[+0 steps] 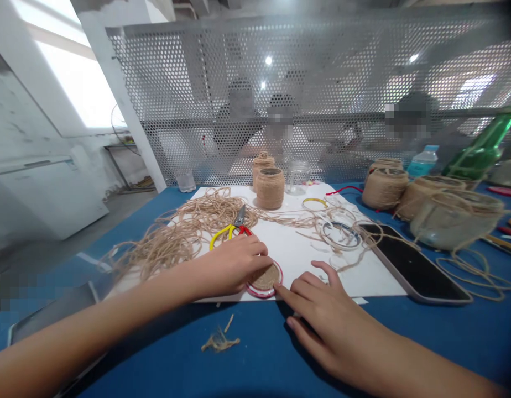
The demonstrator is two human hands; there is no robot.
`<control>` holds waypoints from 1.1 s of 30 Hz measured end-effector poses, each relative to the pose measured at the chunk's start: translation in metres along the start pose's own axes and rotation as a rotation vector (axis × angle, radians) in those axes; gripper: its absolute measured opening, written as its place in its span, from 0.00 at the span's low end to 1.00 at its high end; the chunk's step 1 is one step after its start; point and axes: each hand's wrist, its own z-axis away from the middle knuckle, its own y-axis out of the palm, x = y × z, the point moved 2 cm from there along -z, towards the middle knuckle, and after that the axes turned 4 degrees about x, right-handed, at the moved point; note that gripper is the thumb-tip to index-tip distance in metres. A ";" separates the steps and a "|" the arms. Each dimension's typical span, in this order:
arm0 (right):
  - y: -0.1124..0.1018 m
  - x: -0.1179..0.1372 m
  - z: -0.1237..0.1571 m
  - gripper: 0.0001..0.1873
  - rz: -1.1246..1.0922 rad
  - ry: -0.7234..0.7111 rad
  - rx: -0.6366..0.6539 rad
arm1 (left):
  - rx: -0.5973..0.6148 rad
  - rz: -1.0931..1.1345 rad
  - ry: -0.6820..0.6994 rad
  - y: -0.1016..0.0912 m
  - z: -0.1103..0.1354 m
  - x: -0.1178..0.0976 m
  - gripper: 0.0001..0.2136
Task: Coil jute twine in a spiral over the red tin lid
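A round disc of coiled jute twine with a red-and-white bangle-like rim [266, 281] lies at the front edge of the white sheet [288, 243]. My left hand [239, 265] is curled over its left side, fingertips pressed down on the disc; its thumb is mostly hidden. From the right, my right hand [322, 309] touches the rim with the index fingertip, the other fingers spread and bent. Just beyond my left hand lie scissors [240, 216] with yellow and red handles, partly covered by that hand. A loose heap of jute twine [172, 237] spreads to the left.
Twine-wrapped jars [270, 190] stand at the sheet's back, beside a clear jar [298, 178]. Rightward are a phone [413, 260], a glass bowl [458, 221], more wrapped jars [385, 188] and a green bottle [475, 152]. Behind rises a perforated metal screen [334, 72], people beyond it.
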 end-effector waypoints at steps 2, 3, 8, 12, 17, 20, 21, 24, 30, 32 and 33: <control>0.000 0.000 -0.001 0.11 0.001 -0.002 0.003 | -0.017 -0.002 0.005 0.000 0.000 -0.002 0.13; -0.001 0.000 -0.001 0.11 0.002 -0.002 0.004 | -0.026 -0.007 0.003 0.001 0.000 -0.003 0.12; -0.001 0.000 -0.001 0.11 -0.008 0.003 0.009 | -0.058 -0.027 -0.024 0.002 0.000 0.000 0.15; -0.003 0.000 0.000 0.12 -0.007 0.000 0.025 | -0.065 0.057 -0.005 -0.003 0.002 0.004 0.18; -0.006 0.000 0.000 0.12 -0.009 -0.006 0.023 | 0.042 0.189 0.074 -0.009 0.009 -0.001 0.32; -0.009 -0.001 0.000 0.11 0.011 0.004 -0.017 | 0.039 0.161 0.007 -0.009 0.010 -0.001 0.31; -0.010 -0.002 0.000 0.10 0.021 0.012 -0.030 | 0.035 0.151 -0.014 -0.008 0.010 -0.001 0.30; -0.014 -0.007 -0.001 0.08 0.055 0.046 -0.061 | 0.011 0.081 -0.067 -0.004 0.006 -0.003 0.32; -0.017 -0.021 -0.003 0.09 0.126 0.107 -0.091 | -0.068 -0.113 -0.204 0.009 -0.002 -0.014 0.39; -0.017 -0.024 -0.004 0.10 0.139 0.115 -0.082 | -0.067 -0.122 -0.243 0.012 -0.003 -0.017 0.39; -0.018 -0.025 -0.003 0.10 0.144 0.119 -0.078 | -0.068 -0.122 -0.266 0.013 -0.003 -0.018 0.38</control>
